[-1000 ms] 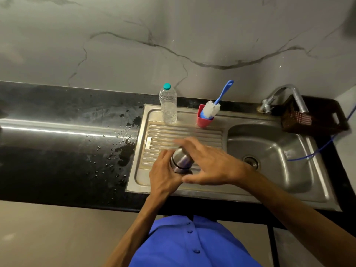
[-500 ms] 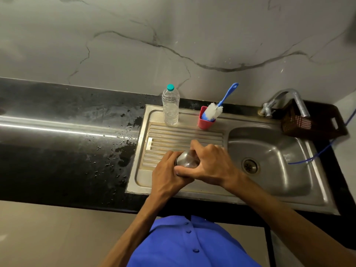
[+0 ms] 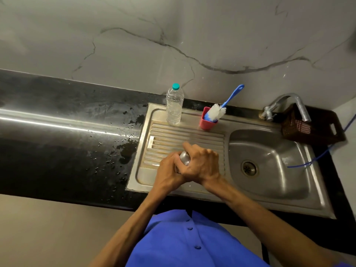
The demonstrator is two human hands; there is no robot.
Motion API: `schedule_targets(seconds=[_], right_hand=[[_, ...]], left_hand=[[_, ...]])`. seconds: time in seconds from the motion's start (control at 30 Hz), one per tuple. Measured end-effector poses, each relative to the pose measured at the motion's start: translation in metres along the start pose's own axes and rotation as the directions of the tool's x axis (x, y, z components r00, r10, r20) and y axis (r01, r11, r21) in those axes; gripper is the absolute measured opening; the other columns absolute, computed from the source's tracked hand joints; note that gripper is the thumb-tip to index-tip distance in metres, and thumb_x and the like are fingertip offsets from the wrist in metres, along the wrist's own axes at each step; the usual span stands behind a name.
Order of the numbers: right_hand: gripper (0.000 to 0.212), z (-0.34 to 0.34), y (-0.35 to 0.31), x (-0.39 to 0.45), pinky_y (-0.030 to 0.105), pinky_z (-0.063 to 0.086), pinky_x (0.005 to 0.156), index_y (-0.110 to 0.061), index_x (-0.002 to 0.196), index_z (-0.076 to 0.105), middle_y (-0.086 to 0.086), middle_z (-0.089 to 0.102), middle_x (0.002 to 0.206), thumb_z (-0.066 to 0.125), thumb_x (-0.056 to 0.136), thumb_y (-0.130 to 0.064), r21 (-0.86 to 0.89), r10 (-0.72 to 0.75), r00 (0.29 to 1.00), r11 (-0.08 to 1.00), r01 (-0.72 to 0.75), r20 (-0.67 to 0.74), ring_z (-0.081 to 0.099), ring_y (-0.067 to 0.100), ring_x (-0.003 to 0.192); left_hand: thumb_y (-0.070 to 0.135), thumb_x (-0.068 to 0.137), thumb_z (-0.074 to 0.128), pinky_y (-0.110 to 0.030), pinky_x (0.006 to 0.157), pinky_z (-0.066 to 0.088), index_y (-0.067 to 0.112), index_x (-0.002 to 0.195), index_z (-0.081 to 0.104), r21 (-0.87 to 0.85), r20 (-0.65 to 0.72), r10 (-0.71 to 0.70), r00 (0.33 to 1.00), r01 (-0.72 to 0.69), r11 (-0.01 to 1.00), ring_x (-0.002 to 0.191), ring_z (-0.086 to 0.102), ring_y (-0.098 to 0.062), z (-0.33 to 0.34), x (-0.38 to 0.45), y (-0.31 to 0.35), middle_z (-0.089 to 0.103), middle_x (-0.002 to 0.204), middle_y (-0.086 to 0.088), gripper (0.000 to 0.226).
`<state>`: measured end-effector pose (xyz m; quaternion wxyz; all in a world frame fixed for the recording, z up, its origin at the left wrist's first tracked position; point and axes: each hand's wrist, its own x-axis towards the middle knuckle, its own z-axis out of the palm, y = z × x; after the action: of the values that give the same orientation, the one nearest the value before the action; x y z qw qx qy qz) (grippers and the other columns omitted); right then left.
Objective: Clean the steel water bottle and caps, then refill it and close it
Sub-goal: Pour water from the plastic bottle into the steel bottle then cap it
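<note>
A dim indoor view in muted, grey-green light. A long bright streak of glare runs along the wet black desk [image 3: 57,143] from its left edge toward the steel sink [image 3: 269,162], whose basin shows soft, dull reflections. Water drops near the sink's left rim catch small glints. The wide-angle lens bends the desk's straight edges, most strongly at the left and right of the frame. The wall's corners darken. Detail is slightly soft throughout, with faint smearing around the hands.
</note>
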<state>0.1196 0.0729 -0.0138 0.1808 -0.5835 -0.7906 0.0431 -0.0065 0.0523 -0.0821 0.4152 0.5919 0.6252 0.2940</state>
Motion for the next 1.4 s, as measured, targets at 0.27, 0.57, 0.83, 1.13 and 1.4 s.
schedule_targets(seconds=[0.27,0.57,0.83,1.13,1.4], right_hand=[[0.039,0.011,-0.004,-0.008,0.024,0.028,0.053,-0.028,0.095,0.056,-0.007,0.057,0.072,0.061,0.082,-0.064,-0.062,0.048,0.995,0.997,-0.043,0.088,0.049,0.019,0.055],[0.045,0.01,0.02,-0.017,0.026,0.036,0.06,-0.026,0.103,0.059,-0.008,0.06,0.092,0.066,0.082,-0.065,0.011,0.049,0.979,0.999,-0.052,0.196,0.057,0.016,0.067],[0.07,0.008,0.025,-0.021,0.031,0.051,0.076,-0.019,0.136,0.053,0.002,0.062,0.123,0.075,0.083,-0.058,0.174,0.012,0.961,0.983,-0.063,0.276,0.066,0.024,0.098],[0.069,0.006,0.035,-0.023,0.039,0.057,0.081,-0.022,0.145,0.044,0.002,0.056,0.133,0.068,0.089,-0.054,0.195,-0.155,0.93,0.976,0.092,0.335,0.062,0.022,0.108],[0.077,0.012,0.047,-0.044,0.045,0.054,0.1,-0.038,0.156,0.03,0.004,0.046,0.148,0.07,0.09,-0.035,0.428,-0.24,0.862,0.903,0.03,0.447,0.054,0.021,0.126]], left_hand=[[0.051,0.062,0.076,-0.046,0.073,0.064,0.052,0.091,0.061,-0.128,0.033,-0.006,0.999,0.01,0.992,0.083,0.073,-0.011,0.001,-0.008,-0.004,0.073,0.092,0.009,0.032],[0.016,0.068,0.097,-0.041,0.099,0.059,0.024,0.137,0.058,-0.108,0.244,0.156,0.957,-0.133,0.985,0.11,0.071,-0.006,-0.005,0.0,-0.049,0.074,0.119,0.007,0.08],[0.02,0.081,0.089,-0.038,0.104,0.057,0.03,0.141,0.052,-0.159,0.116,0.113,0.987,-0.094,0.983,0.12,0.066,-0.011,0.014,-0.012,-0.061,0.067,0.131,0.003,0.072],[0.024,0.078,0.095,-0.028,0.097,0.059,0.024,0.135,0.054,-0.103,-0.003,0.106,0.994,-0.106,0.989,0.114,0.068,-0.003,0.016,-0.017,-0.055,0.07,0.121,0.012,0.07],[0.05,0.076,0.093,-0.041,0.092,0.061,0.029,0.13,0.049,0.069,-0.093,0.043,0.995,-0.037,0.997,0.113,0.063,-0.011,0.032,-0.051,-0.056,0.061,0.126,0.005,0.072]])
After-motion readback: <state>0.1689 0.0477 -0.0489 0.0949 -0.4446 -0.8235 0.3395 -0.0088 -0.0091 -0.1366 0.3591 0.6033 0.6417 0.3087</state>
